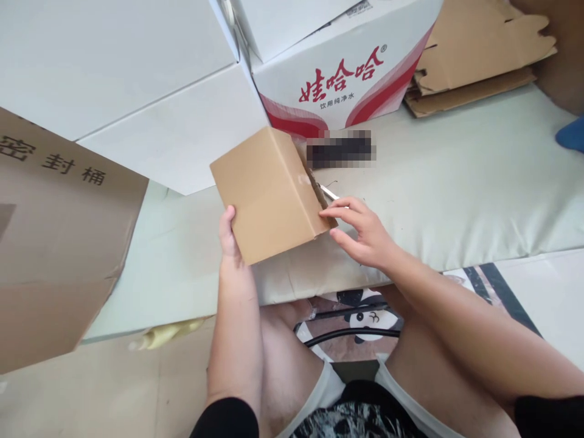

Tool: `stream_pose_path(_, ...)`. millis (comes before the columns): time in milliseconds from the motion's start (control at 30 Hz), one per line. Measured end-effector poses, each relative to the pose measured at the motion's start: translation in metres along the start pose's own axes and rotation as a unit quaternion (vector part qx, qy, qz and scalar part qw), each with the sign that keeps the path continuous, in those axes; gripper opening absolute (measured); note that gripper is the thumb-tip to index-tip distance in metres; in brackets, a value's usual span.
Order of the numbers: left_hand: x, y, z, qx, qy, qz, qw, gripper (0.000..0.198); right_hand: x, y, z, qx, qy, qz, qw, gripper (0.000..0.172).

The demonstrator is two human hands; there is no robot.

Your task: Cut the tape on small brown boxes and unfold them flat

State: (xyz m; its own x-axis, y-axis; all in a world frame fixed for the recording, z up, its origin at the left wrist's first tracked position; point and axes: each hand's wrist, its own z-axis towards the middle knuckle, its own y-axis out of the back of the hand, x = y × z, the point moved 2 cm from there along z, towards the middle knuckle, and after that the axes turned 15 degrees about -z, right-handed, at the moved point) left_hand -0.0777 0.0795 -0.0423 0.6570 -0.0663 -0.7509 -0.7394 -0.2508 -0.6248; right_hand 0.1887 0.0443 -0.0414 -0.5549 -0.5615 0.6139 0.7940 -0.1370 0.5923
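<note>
A small brown cardboard box (260, 194) is held tilted above the cloth-covered surface. My left hand (231, 234) grips its lower left edge, with the thumb on the near face and the other fingers hidden behind it. At the box's lower right edge is my right hand (360, 231), its fingers stretched and apart, the fingertips at or very near the cardboard. Just above those fingers a thin white stick-like thing (329, 193) shows; I cannot tell whether it touches the hand. A dark blurred-out patch (340, 149) lies beyond the box.
Large white boxes (182, 121) stand at the back left, beside a white and red carton (337, 85). A big brown carton (59, 231) takes up the left side. Flattened cardboard (479, 55) lies at the back right. The pale green cloth (456, 188) covers the surface.
</note>
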Motion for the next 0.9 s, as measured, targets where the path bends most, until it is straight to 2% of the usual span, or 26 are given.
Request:
stream_pose_path(133, 0.002, -0.001, -0.001, 0.013, 0.024, 0.009, 1.0, 0.061, -0.001, -0.004, 0.0, 0.009, 0.009, -0.026, 1.0, 0.024)
stream_pose_path(267, 0.001, 0.002, -0.002, 0.014, 0.023, 0.005, 1.0, 0.058, -0.005, -0.007, -0.001, 0.022, -0.019, -0.093, 0.995, 0.019)
stream_pose_path(333, 0.002, 0.003, -0.002, 0.019, 0.029, -0.001, 0.999, 0.057, -0.006, -0.009, -0.002, 0.053, -0.037, -0.138, 0.988, 0.028)
stream_pose_path(400, 0.002, 0.003, -0.003, 0.021, 0.042, -0.003, 0.999, 0.056, -0.005, -0.011, -0.004, 0.101, -0.039, -0.152, 0.983, 0.044)
stream_pose_path(500, 0.003, 0.002, -0.003, 0.016, 0.062, 0.004, 0.998, 0.056, -0.002, -0.012, -0.005, 0.162, -0.024, -0.106, 0.981, 0.064)
stream_pose_path(567, 0.004, 0.001, -0.002, 0.011, 0.064, 0.005, 0.998, 0.055, -0.001, -0.012, -0.005, 0.173, -0.019, -0.069, 0.982, 0.065)
stream_pose_path(700, 0.006, -0.002, -0.003, 0.006, 0.066, 0.004, 0.998, 0.056, -0.001, -0.012, -0.004, 0.146, -0.043, -0.022, 0.988, 0.052)
stream_pose_path(833, 0.007, -0.005, -0.003, -0.002, 0.048, 0.004, 0.999, 0.057, -0.007, -0.013, -0.002, 0.087, -0.129, -0.06, 0.986, 0.055)
stream_pose_path(900, 0.007, -0.006, -0.002, -0.011, 0.011, -0.005, 1.0, 0.056, -0.009, -0.01, -0.001, 0.029, -0.156, -0.082, 0.984, 0.038)
